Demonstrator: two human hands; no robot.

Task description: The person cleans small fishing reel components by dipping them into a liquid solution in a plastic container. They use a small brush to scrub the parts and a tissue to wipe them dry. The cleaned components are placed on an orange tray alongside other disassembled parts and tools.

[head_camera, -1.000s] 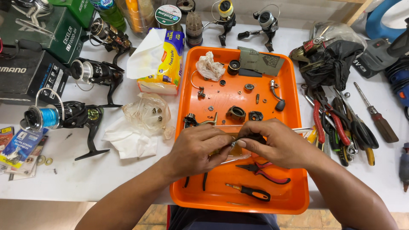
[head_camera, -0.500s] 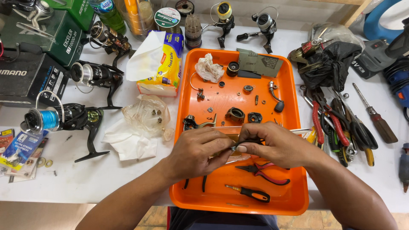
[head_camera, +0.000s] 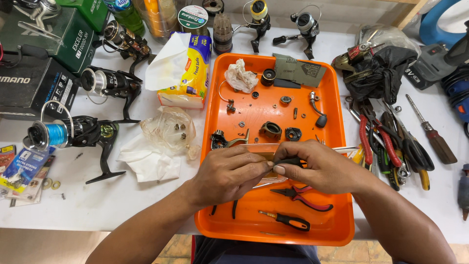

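My left hand point(head_camera: 225, 175) and my right hand point(head_camera: 320, 165) meet over the middle of an orange tray point(head_camera: 332, 230). Between the fingertips of both sits a small dark reel part point(head_camera: 288, 161), mostly hidden by the fingers; my right thumb and forefinger pinch its black end. A thin metal piece pokes out under my left fingers. On the tray lie several small screws and reel pieces point(head_camera: 270, 130), a black handle knob point(head_camera: 320, 120), a crumpled tissue point(head_camera: 240, 77), red-handled pliers point(head_camera: 303, 195) and a small orange-and-black screwdriver point(head_camera: 286, 220).
Several spinning reels point(head_camera: 73, 133) stand on the white table left of the tray, beside boxes point(head_camera: 34, 88), a tissue pack point(head_camera: 188, 73) and a plastic bag with parts point(head_camera: 168, 128). Pliers, cutters and screwdrivers point(head_camera: 395, 146) lie to the right, with a black cloth point(head_camera: 383, 71).
Both hands stay over the tray with small finger shifts; my right fingers have turned the dark part slightly. Nothing else has moved.
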